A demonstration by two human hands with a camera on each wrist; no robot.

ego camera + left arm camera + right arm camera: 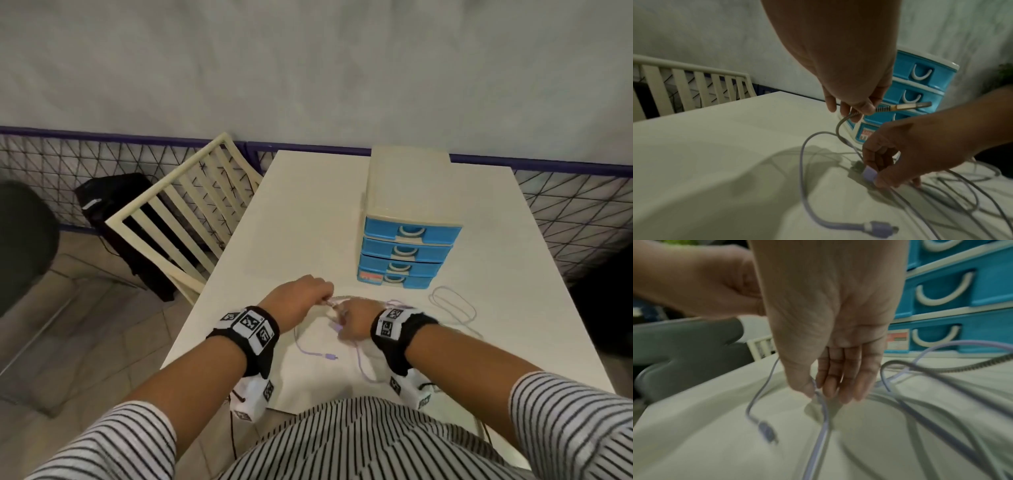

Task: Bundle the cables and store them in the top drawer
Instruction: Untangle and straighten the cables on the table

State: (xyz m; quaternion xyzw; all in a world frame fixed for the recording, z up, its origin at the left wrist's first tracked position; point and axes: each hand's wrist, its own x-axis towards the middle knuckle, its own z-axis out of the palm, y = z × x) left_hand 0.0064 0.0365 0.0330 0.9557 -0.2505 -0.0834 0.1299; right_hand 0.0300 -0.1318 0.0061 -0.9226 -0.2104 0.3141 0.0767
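Two hands worked over the surface (308, 212). Left hand (301, 294) pinched the braided cable (840, 128) just behind its plug, lifting that end clear, probably to start a coil. Right hand (356, 318) pinched the lilac cable (308, 349), thin and loosely looped. Drawer unit (411, 205) stood behind, top drawer (376, 229) closed.

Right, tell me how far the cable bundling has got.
Nothing is finished: the cables lie loose on the table, and the top drawer is closed. In hand: the left hand pinches a grey plug end, the right hand a purple cable. Bundling and storing remain.
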